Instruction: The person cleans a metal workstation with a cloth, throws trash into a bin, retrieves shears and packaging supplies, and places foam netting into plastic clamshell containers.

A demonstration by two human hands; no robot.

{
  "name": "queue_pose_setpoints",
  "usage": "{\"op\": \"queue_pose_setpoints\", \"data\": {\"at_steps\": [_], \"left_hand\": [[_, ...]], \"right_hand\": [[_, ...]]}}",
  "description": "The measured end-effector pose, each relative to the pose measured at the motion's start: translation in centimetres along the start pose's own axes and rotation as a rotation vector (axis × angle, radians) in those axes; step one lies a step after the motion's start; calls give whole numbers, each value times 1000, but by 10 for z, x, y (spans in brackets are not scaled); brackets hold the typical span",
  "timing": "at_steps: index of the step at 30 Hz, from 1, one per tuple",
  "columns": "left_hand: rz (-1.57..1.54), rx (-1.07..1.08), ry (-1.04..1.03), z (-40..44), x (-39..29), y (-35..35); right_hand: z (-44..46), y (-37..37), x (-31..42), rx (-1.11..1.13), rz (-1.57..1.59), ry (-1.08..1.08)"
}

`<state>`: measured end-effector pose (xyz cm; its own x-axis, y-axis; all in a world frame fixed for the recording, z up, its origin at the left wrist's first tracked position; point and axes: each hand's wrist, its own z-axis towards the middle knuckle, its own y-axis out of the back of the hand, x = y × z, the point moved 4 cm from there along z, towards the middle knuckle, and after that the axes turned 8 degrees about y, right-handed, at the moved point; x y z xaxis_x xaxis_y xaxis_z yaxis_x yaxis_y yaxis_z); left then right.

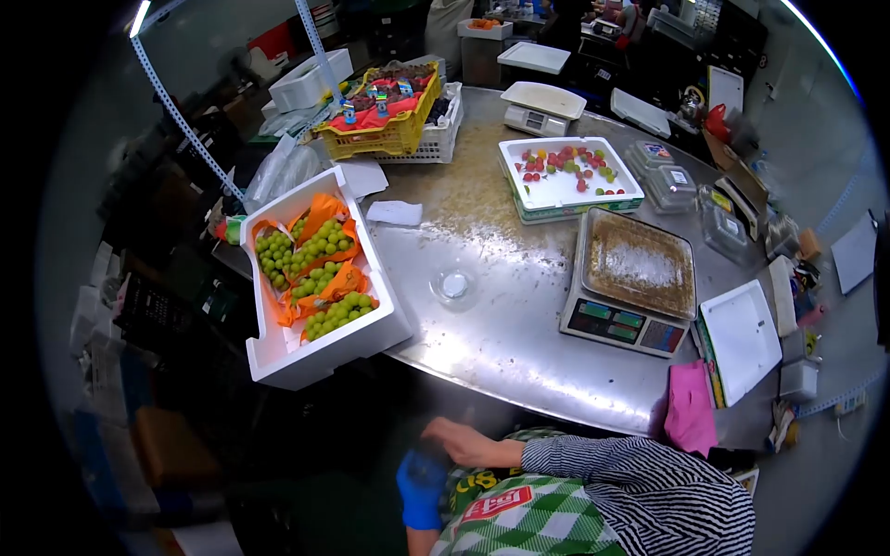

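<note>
My right hand [464, 445], in a striped sleeve, is drawn in front of my body with its fingers curled, touching or close above my left hand. What lies inside its fingers is hidden. My left hand [425, 470] is dark and blurred, with blue material [422, 491] around it, and its fingers cannot be made out. Beyond the hands on the metal table [501, 343] lies a clear round plastic piece [453, 285]. To its left is a white foam box [375, 306] with green grapes [338, 315] in orange wrapping. A digital scale [640, 269] stands to the right.
A white tray [547, 195] holds small red and green fruit. Clear plastic boxes [669, 185] stand beside it. A yellow crate [380, 141] of dark fruit sits atop a white crate. A second scale [540, 107], a pink cloth [689, 408] and an upper-left metal post [190, 120] are also here.
</note>
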<state>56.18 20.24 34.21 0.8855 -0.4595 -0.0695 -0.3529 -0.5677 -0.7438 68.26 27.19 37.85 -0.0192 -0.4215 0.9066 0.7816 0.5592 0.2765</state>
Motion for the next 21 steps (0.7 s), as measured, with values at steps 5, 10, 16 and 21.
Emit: {"op": "queue_pose_setpoints", "data": {"at_steps": [5,10,16,21], "left_hand": [[-195,398,112,-19,-51,38],[-188,202,-73,-56,-100,84],[-242,162,-220,-84,-136,150],[-329,41,-327,-106,-141,177]], "right_hand": [[29,-54,10,105,-13,41],[66,-76,20,122,-28,-71],[96,-12,8,-269,-383,-12],[100,87,-67,-799,-531,-115]]}}
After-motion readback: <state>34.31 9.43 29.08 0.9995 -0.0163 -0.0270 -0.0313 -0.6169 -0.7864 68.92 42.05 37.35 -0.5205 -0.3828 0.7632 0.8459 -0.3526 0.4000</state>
